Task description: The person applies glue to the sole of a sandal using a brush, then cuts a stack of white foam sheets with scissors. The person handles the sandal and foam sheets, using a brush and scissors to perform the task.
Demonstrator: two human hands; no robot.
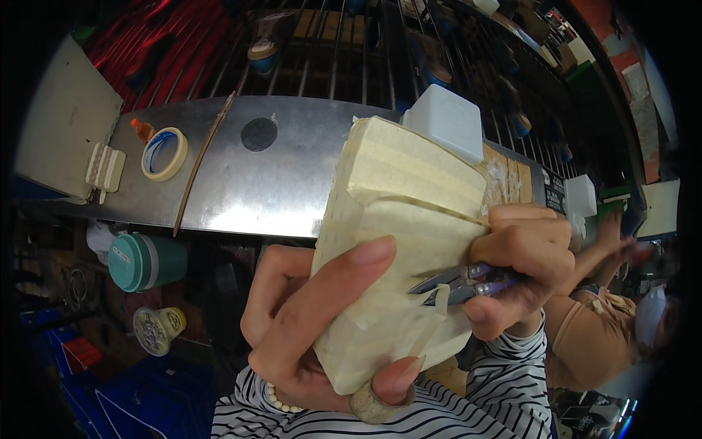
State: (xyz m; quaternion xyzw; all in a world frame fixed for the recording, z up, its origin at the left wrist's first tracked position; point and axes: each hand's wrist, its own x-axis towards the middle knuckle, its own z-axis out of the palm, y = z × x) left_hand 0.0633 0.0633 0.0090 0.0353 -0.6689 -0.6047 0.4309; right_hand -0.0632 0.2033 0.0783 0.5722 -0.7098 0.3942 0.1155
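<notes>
Block [409, 219] in spread left grip [300, 329], snips [462, 294] in curled right grip [530, 249]

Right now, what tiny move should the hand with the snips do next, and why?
Maybe the right hand should gently squeeze the snips shut: their blades look open right by a loose, pale strip, while the left hand holds the wrapped block.

- Setting: a workshop with an industrial workstation.
- Ahead of the left hand [303, 325] and right hand [523, 252]: a long grey metal bench [252, 186] bearing a cream masking-tape roll [179, 155]; beyond it, parallel metal bars [333, 80].
- Lower left of the left hand: blue plastic crates [161, 395].
- Beyond the right hand, rightward: a tan-clothed co-worker [603, 333].
</notes>
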